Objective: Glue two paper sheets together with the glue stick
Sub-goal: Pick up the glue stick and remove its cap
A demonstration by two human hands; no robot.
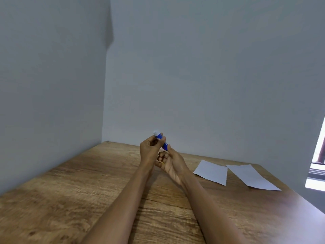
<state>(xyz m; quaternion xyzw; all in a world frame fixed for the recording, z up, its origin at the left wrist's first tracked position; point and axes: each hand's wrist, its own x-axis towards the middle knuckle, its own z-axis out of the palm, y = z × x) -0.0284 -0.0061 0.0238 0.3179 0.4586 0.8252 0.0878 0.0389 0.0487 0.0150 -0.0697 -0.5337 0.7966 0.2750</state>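
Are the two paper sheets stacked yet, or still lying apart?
Apart. The left sheet and the right sheet lie flat side by side on the wooden table, a strip of wood showing between them.

A brown wooden table with a strong grain pattern (70, 199) stood in the corner of two pale grey walls. Two white rectangular paper sheets lay flat on its far right part, side by side: the nearer-left sheet (212, 172) and the right sheet (251, 176), just beside each other, corners nearly meeting.

Bare forearms (123, 199) — no sleeves.
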